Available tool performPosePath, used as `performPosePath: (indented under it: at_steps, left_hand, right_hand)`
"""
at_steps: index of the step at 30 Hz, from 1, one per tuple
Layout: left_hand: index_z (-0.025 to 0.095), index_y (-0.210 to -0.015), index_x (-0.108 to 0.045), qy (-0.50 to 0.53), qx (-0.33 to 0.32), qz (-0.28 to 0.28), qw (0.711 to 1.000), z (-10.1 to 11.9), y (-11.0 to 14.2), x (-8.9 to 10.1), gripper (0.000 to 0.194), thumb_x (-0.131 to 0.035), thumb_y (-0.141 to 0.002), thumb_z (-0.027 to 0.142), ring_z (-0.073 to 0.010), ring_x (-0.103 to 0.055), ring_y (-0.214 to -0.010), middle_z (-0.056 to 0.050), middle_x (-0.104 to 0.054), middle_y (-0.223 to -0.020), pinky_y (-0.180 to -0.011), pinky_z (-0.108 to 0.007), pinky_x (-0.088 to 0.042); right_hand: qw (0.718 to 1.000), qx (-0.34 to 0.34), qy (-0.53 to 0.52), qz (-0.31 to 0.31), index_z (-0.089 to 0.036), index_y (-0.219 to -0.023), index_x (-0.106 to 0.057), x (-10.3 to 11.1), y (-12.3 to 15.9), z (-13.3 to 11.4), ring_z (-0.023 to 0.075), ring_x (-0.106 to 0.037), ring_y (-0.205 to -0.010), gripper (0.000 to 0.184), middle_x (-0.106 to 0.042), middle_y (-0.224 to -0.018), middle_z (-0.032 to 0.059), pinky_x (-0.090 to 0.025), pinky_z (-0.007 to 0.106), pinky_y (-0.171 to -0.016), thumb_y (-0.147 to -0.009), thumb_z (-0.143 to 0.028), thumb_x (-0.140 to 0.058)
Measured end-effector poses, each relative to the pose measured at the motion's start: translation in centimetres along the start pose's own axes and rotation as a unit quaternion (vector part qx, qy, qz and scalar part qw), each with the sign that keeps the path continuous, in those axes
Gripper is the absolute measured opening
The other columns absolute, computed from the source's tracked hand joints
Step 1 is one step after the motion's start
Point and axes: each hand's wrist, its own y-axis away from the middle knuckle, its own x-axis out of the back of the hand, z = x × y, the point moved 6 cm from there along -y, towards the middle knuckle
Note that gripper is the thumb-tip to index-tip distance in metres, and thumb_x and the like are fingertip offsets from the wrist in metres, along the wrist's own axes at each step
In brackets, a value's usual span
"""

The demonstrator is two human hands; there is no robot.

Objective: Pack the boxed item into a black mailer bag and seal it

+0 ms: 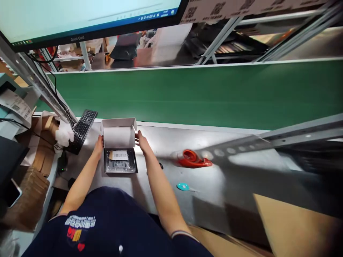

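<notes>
On the metal bench in front of me stands a small cardboard box, its white-lined lid raised on the far side. In the dark lower part of the box lies a clear plastic-wrapped item, with a small packet bearing a white barcode label on top. My left hand grips the lid's left side, its fingers mostly hidden behind it. At the lid's right side my right hand holds the edge, fingers curled toward the flap.
Right of the box lie a red tape dispenser and a teal round-headed tool. A black keyboard sits at the left. Beyond the bench runs a green conveyor belt. A monitor hangs above; flattened cartons stand left.
</notes>
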Motion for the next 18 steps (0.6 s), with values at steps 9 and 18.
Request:
performPosePath:
  at_steps: [9, 18]
  left_hand:
    - [0.022, -0.139, -0.065, 0.079, 0.074, 0.001, 0.994, -4.7, 7.2, 2.3, 0.072, -0.042, -0.101, 0.079, -0.027, -0.071, -0.119, -0.009, -0.078, -0.128, -0.093, -0.035, -0.058]
    - [0.019, -0.126, -0.067, -0.096, 0.034, -0.058, 0.993, -6.7, 7.8, 1.8, 0.047, -0.076, -0.089, 0.048, -0.0281, -0.068, -0.126, -0.014, -0.072, -0.135, -0.11, -0.039, -0.052]
  right_hand:
    - [0.989, -0.032, -0.135, 0.051, -0.037, -0.152, -0.058, 2.7, 9.0, 7.1, 0.024, -0.073, -0.112, 0.082, -0.076, -0.122, 0.0035, -0.059, 0.033, -0.087, -0.085, -0.084, -0.054]
    - [0.995, 0.043, 0.086, -0.018, -0.023, -0.126, -0.078, 2.0, 9.5, 7.5, 0.0355, -0.068, -0.127, 0.068, -0.074, -0.138, 0.0149, -0.052, 0.051, -0.113, -0.074, -0.066, -0.076]
